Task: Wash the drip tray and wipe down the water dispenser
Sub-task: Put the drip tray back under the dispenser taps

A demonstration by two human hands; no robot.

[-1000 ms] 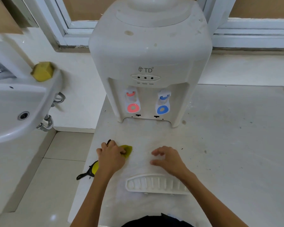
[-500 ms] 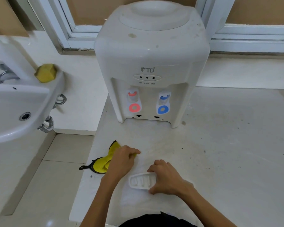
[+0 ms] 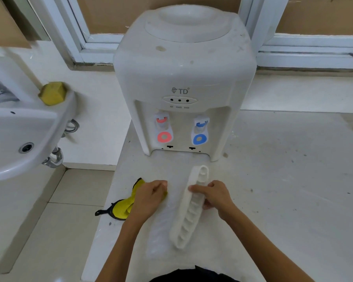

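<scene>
The fingers (image 3: 194, 188) of the right hand (image 3: 214, 197) are closed around the middle of the drip tray (image 3: 189, 210), which is held tilted on its long edge just in front of the water dispenser (image 3: 181, 78), clear of its base. The left hand (image 3: 151, 197) is closed on a yellow cloth (image 3: 123, 207), left of the tray, at the counter edge (image 3: 108, 200). A slip is judged possible, since the long tray is pinched at one point only and could pivot or drop. On the dispenser front "TD" is read, with "HOT", "POWER" and "WARM" under three lamps. A sink (image 3: 18, 139) with a sponge (image 3: 52, 93) is seen left of the dispenser.
</scene>
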